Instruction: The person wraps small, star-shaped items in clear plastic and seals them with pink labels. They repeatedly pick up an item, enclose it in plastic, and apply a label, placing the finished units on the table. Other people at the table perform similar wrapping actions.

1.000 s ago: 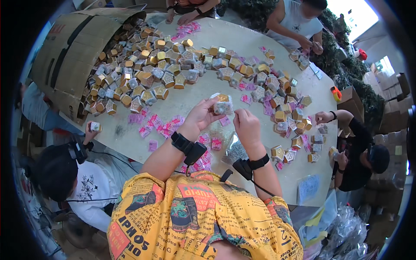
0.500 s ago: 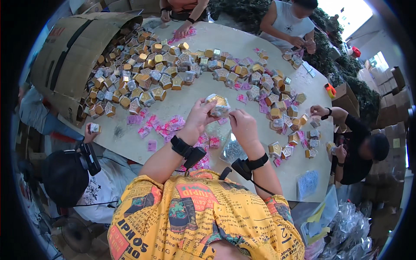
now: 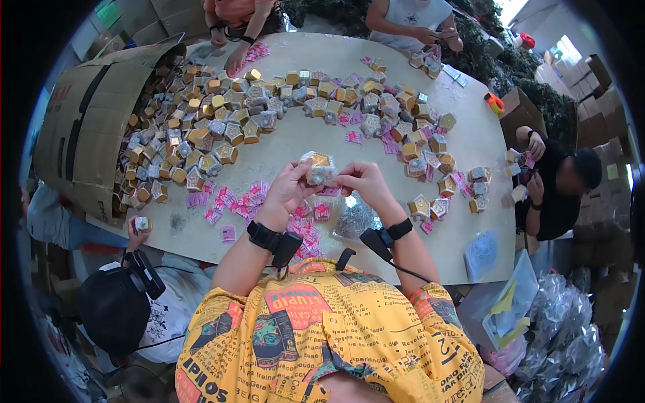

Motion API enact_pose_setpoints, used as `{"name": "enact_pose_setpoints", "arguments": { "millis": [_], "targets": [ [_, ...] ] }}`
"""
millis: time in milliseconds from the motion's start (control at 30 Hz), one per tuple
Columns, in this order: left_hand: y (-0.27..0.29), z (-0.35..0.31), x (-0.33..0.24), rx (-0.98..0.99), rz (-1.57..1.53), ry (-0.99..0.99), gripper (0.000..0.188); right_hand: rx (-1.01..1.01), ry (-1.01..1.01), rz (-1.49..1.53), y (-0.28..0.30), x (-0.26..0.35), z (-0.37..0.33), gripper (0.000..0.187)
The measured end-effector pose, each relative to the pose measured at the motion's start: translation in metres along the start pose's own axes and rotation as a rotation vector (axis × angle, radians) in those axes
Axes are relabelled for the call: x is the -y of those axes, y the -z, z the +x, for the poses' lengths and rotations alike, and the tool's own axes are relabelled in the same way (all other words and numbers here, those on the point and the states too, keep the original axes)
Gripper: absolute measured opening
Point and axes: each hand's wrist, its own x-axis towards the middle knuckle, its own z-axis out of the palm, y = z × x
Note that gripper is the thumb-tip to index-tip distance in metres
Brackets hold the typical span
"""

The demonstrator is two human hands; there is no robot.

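Note:
My left hand (image 3: 287, 191) is closed around a small pentagonal ornament (image 3: 318, 168), gold on top with white, glittery sides. It is held up over the table in front of my chest. My right hand (image 3: 366, 185) is at the ornament's right side, thumb and forefinger pinched together. What that pinch holds, if anything, is too small to make out. Just below the fingers a pink packet (image 3: 329, 191) shows in part. More pink packets (image 3: 306, 235) lie between my forearms, beside a clear bag of silvery bits (image 3: 356, 218).
A pile of similar ornaments (image 3: 222, 127) spills from a tipped cardboard box (image 3: 80, 127) and curves across the pale table (image 3: 282, 154). Co-workers sit left, right and across. An orange tape dispenser (image 3: 494, 103) and another clear bag (image 3: 480, 255) lie toward the right edge.
My right fingers have come in against the ornament's side. The view has shifted slightly. The co-worker at the right has brought both hands together, away from the ornaments on the table.

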Motion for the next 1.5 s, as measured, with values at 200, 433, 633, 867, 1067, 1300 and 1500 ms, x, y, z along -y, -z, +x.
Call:
{"name": "enact_pose_setpoints", "arguments": {
  "millis": [200,433,633,867,1067,1300,1500],
  "targets": [
    [0.011,0.012,0.021,-0.014,0.13,0.125,0.031,0.017,-0.078,0.034,0.004,-0.026,-0.005,0.012],
    [0.063,0.058,0.048,-0.237,0.75,0.145,0.05,-0.544,0.028,-0.697,0.115,-0.044,-0.02,0.008],
    [0.088,0.087,0.048,-0.118,1.808,-0.338,0.035,-0.402,0.118,-1.0,0.121,-0.084,-0.055,0.015],
    [0.061,0.112,0.076,0.24,2.174,-0.537,0.043,-0.061,-0.14,-1.12,0.027,-0.164,-0.081,0.014],
    [0.066,0.118,0.086,0.268,2.181,-0.451,0.032,-0.067,0.068,-1.203,0.024,-0.162,-0.083,0.008],
    [0.081,0.112,0.082,0.12,2.123,-0.398,0.031,-0.172,0.323,-1.305,0.026,-0.138,-0.094,0.006],
    [0.076,0.101,0.065,0.015,1.573,-0.322,0.039,-0.299,0.392,-1.172,0.025,-0.113,-0.096,0.007]
  ]
}}
